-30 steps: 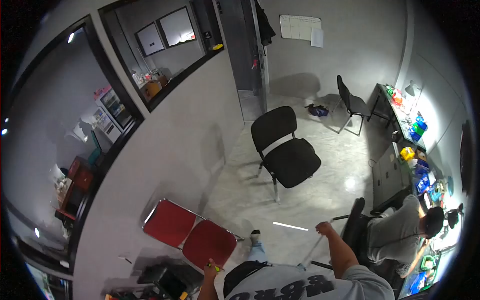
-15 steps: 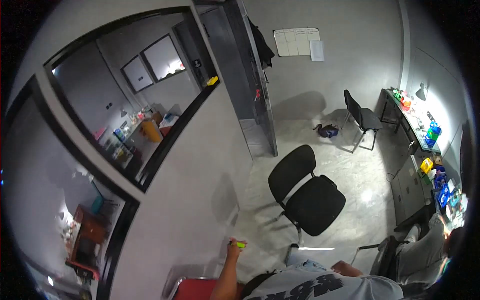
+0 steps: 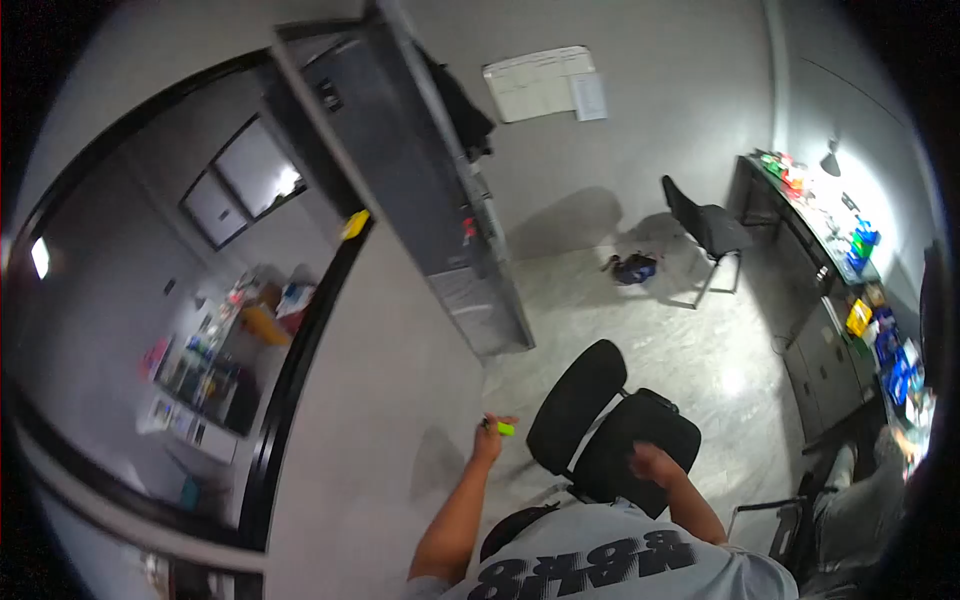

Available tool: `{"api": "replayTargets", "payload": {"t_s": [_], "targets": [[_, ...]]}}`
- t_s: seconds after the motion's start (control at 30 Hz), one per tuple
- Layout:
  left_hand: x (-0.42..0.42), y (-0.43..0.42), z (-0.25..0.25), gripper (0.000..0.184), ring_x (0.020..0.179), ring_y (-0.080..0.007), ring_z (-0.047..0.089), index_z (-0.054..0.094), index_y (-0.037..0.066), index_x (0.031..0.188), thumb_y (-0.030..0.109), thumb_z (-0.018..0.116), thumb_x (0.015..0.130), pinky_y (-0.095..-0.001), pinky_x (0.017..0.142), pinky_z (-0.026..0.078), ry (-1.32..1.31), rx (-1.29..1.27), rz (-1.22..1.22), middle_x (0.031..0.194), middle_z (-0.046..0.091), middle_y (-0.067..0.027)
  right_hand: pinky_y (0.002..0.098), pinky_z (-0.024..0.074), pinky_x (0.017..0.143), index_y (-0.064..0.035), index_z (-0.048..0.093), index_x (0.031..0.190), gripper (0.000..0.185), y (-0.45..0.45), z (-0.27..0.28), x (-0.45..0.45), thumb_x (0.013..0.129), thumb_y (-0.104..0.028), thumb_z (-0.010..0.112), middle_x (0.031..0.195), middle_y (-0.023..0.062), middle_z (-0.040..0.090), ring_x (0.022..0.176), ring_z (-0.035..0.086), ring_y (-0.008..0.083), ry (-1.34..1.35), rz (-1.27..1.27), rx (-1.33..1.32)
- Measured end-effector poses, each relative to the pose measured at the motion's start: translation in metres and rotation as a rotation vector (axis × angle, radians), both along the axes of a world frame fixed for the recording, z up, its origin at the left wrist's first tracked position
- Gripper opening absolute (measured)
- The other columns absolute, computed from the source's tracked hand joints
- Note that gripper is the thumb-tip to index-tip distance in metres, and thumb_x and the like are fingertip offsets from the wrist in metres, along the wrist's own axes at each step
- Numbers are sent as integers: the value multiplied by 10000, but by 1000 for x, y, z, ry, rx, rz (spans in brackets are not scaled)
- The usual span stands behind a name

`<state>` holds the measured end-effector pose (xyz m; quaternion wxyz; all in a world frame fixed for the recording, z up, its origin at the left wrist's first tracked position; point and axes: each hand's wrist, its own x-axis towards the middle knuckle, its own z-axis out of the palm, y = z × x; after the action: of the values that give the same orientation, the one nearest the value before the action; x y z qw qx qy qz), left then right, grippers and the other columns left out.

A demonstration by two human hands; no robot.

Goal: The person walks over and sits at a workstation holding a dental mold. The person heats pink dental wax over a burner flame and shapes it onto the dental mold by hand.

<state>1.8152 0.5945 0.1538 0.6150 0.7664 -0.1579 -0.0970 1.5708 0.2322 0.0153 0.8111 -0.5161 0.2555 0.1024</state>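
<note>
My left hand (image 3: 489, 438) is closed around a small neon-yellow highlighter (image 3: 506, 429), whose bright end sticks out to the right. It hangs between the grey partition wall (image 3: 370, 430) and the backrest of a black chair (image 3: 577, 408). My right hand (image 3: 653, 464) appears in front of the chair's seat. Motion blurs its fingers, and nothing can be made out in it; whether it touches the seat I cannot tell. My grey printed shirt fills the bottom of the view.
An open door (image 3: 470, 210) stands ahead on the left. Farther off are another black chair (image 3: 705, 230) and a dark blue bag (image 3: 635, 268) on the floor. Lit worktables (image 3: 800, 220) and a grey cabinet (image 3: 830, 365) line the right wall. A seated person (image 3: 850, 520) is at the lower right.
My view has turned and moved forward, so the black chair is closer to my body. Both hands have risen in view, the right now over the seat. The red tray has left view.
</note>
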Motion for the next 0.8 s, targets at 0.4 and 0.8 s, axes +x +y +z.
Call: {"api": "replayTargets", "payload": {"t_s": [0.4, 0.8], "targets": [[370, -224, 195, 714, 1338, -355, 414, 631, -6, 1201, 599, 321, 984, -490, 1105, 295, -1022, 437, -463, 1281, 594, -203, 404, 441, 981, -155, 71, 1549, 889, 49, 227, 86, 911, -485, 595, 1416, 159, 475, 1164, 560, 252, -613, -429, 27], [584, -274, 264, 612, 985, -323, 630, 404, 139, 1453, 545, 329, 1002, -482, 997, 391, -837, 1033, -307, 1030, 694, -134, 444, 517, 855, -189, 307, 1488, 697, 230, 177, 33, 919, -500, 564, 1261, 168, 599, 1009, 648, 278, -388, -1368, 103]]}}
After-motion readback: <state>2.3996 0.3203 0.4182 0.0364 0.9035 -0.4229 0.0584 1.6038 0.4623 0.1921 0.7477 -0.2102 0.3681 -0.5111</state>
